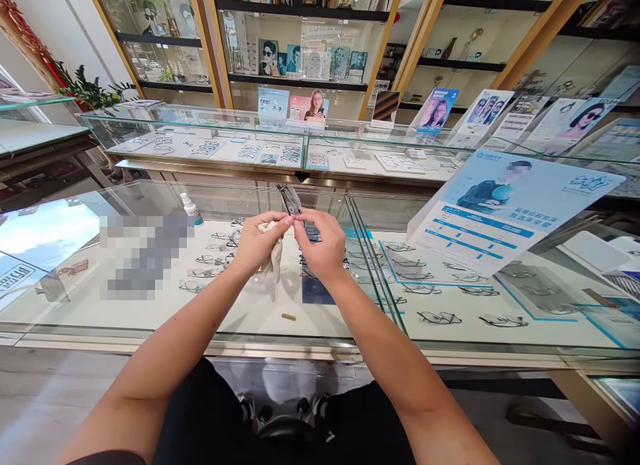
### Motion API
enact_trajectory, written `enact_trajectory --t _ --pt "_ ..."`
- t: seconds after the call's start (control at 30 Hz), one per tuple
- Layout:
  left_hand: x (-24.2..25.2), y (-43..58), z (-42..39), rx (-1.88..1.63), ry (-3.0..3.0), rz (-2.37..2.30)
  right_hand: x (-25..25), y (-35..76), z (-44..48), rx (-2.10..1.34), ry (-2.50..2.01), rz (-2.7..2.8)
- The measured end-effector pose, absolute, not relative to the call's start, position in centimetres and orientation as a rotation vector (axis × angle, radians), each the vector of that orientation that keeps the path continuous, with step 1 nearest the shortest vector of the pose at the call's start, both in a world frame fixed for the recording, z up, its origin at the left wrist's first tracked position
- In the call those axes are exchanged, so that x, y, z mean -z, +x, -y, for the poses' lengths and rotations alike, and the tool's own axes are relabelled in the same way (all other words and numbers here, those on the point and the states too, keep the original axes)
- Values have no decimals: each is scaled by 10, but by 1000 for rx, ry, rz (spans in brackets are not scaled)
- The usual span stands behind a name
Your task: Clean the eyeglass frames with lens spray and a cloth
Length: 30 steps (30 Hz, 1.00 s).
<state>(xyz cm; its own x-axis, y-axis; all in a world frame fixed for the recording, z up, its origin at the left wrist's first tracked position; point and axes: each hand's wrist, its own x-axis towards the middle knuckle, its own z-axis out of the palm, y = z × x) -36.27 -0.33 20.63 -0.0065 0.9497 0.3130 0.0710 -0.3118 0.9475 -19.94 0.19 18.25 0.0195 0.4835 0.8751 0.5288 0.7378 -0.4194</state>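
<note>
Both my hands are raised over the glass display counter (pixel 210 318). My left hand (pixel 257 241) pinches a pale cleaning cloth (pixel 274 255) that hangs below its fingers. My right hand (pixel 323 245) is closed around a pair of dark-framed glasses (pixel 293 199), whose folded temples stick up above my fingertips. The cloth and the glasses meet between my thumbs. Under the glass lie rows of spectacle frames (pixel 210 258).
A small spray bottle (pixel 191 208) stands on the counter to the left. A blue-and-white leaflet stand (pixel 500 211) sits on the right. A small brass piece (pixel 289 316) lies near the counter's front. A second display counter (pixel 280 148) and wall shelves stand behind.
</note>
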Motion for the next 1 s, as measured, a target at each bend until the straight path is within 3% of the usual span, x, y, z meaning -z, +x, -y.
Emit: enact_trajectory --t 0.3,0.6,0.77,0.87,1.0 --pt "-205 -373 -7 -1546 1737 -1265 -189 -191 -4 -454 -843 1431" --pt "-191 -380 -21 -1579 1866 -1387 -186 -168 -36 -228 -848 1335" --pt "-184 -378 -26 -1535 2127 -1377 -174 -133 -70 -146 -1088 1145" --pt "-191 -373 -33 -1405 2233 -1467 -167 -112 -85 -192 -1282 1000" --pt "-213 -357 -51 -980 2364 -1643 -159 -96 -96 -300 -1417 849"
